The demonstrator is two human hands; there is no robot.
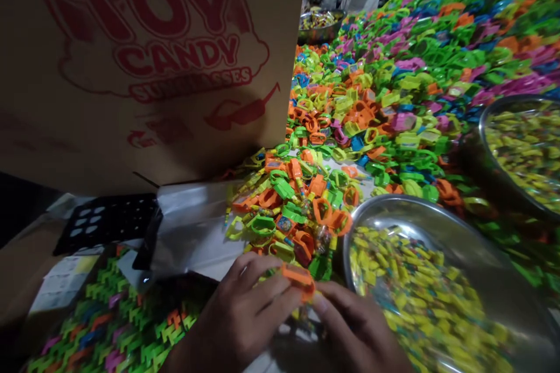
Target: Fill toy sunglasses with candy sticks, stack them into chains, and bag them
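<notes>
Between my hands is an orange toy watch (298,275). My left hand (247,309) is closed around its left side, with the fingers bent over it. From the right, my right hand (350,317) pinches at the lower end of the watch with thumb and fingers. A small blurred bit shows below the fingertips; I cannot make out what it is. Just beyond my hands lies a heap of orange and green toy watches (284,210), with small yellow-ended packets among them. Close to my right hand stands a metal bowl (455,227) of small yellow packets.
A large cardboard box (219,151) stands at the back left. Below it are a clear plastic sheet (192,233), a black perforated tray (107,221) and a pile of coloured plastic pieces (131,297). A big mound of toy watches (394,87) rises behind, with another bowl (485,128) at right.
</notes>
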